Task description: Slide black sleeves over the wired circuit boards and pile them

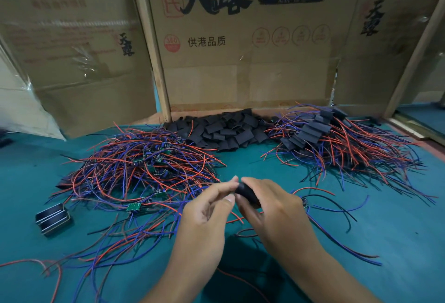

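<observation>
I'm seeing both hands meeting mid-table over the green mat [361, 230]. Right hand [272, 206] is gripping a black sleeve [245, 193], fingers curled round it; left hand [207, 208] is pinching at the sleeve's open end w/ thumb & forefinger. Unsleeved boards w/ red/blue wires [144, 170] are lying left, loose sleeves [226, 131] at back centre, finished pile [337, 141] right.

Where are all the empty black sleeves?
The empty black sleeves lie heaped at the back middle of the green table, against the cardboard box, between the two wire piles.
</observation>
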